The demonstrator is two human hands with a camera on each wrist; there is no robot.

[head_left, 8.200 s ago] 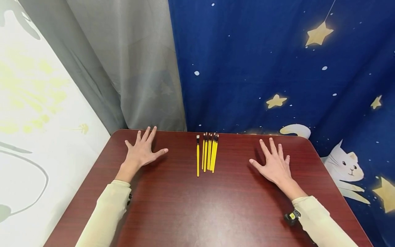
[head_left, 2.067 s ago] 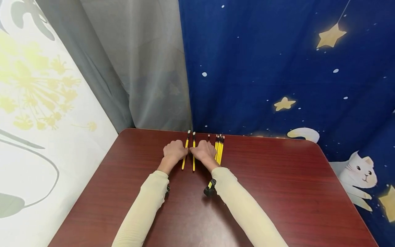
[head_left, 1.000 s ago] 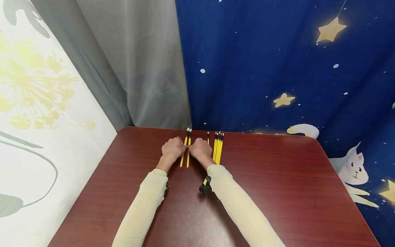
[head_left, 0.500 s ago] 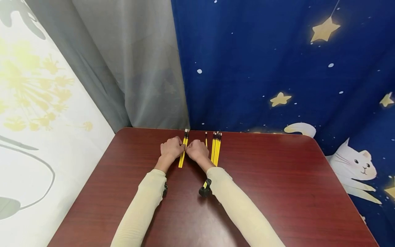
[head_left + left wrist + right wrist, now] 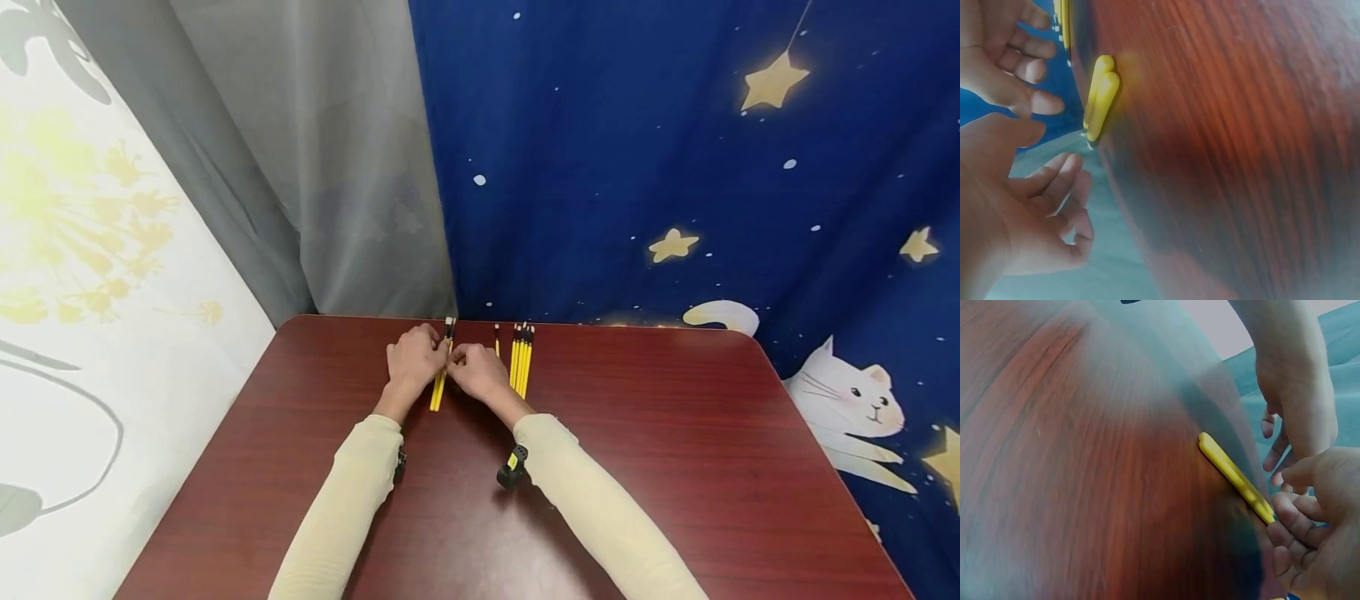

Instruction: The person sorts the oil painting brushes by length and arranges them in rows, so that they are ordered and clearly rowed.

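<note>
Two yellow-handled paintbrushes [image 5: 437, 393] lie side by side on the table, dark ferrules and pale bristles toward the far edge. My left hand [image 5: 414, 357] is at their left, its fingers loosely bent. From the right, my right hand [image 5: 478, 372] reaches close to them, fingertips near the handles. In the left wrist view, the handle ends [image 5: 1102, 94] show side by side, with loose fingers of both hands apart from them. The right wrist view shows a yellow handle [image 5: 1235, 478] running toward my right fingertips. Part of the pair is hidden behind the hands.
A single thin paintbrush [image 5: 497, 337] stands out beyond my right hand, its lower part hidden. Right of it lies a row of several paintbrushes [image 5: 521, 362], partly behind my right wrist. The reddish-brown table [image 5: 660, 433] ends at curtains behind.
Both hands came in from the table's sides to the paintbrushes. Two brushes, first apart, were brought together at the left; the others are regrouped. Just now the fingers have loosened from the pair.
</note>
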